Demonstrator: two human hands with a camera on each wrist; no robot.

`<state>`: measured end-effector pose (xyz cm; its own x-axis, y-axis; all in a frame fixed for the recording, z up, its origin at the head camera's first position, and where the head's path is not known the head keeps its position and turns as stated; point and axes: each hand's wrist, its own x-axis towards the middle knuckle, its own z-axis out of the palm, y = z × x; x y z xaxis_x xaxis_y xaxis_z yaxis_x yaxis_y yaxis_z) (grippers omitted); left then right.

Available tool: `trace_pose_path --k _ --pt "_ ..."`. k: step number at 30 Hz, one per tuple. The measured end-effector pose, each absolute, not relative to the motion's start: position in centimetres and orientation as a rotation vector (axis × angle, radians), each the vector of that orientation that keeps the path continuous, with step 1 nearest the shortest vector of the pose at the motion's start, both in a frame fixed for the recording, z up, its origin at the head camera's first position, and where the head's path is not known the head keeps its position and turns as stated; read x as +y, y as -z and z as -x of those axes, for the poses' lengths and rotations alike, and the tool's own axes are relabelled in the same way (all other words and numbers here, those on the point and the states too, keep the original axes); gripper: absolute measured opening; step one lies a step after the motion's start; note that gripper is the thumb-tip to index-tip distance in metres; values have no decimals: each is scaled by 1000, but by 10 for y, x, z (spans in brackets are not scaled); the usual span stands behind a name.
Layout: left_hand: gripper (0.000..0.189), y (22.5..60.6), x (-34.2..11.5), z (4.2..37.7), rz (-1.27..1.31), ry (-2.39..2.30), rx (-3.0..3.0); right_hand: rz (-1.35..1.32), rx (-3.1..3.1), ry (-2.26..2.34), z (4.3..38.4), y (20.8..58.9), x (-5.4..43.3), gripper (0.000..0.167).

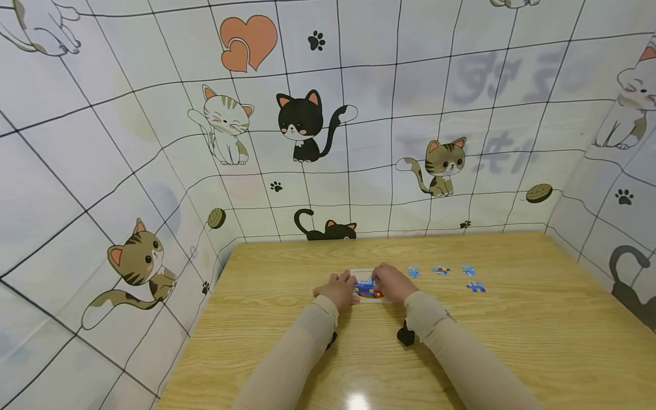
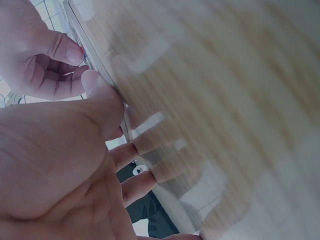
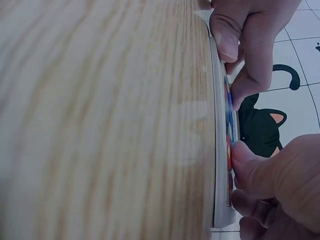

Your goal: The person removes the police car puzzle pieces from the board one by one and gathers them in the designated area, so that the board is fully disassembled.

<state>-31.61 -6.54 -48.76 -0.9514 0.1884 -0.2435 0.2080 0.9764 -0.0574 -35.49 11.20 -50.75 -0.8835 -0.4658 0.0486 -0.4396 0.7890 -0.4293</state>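
A small jigsaw puzzle board [image 1: 365,301] with a pale frame and a blue, red and yellow vehicle picture lies flat on the table. My left hand [image 1: 339,291] holds its left side, thumb at the near edge and fingers further back; some of those fingers touch the table in the left wrist view. Over the right part of the picture, my right hand [image 1: 393,283] bends its fingers down and pinches a puzzle piece at the surface, mostly covered by the fingers. The right thumb [image 3: 245,156] touches the coloured picture in the right wrist view.
Several loose blue puzzle pieces [image 1: 441,270] lie on the wooden table [image 1: 266,341] right of the board. A cat-patterned cloth [image 1: 369,131] stands behind the table and along its sides. A black object [image 1: 406,335] shows under the right wrist.
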Motion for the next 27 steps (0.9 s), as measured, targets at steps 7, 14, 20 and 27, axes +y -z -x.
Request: trace_pose_path --k 7,14,20,27 --pt "53 486 -65 315 -292 125 2879 710 2872 794 357 507 112 12" --pt "54 483 -66 313 -288 108 2883 842 2880 717 358 504 118 20" --pt "59 480 -66 310 -301 77 2885 925 2852 682 361 506 123 20" --pt "60 479 -65 310 -285 74 2876 881 2802 828 361 507 130 23"
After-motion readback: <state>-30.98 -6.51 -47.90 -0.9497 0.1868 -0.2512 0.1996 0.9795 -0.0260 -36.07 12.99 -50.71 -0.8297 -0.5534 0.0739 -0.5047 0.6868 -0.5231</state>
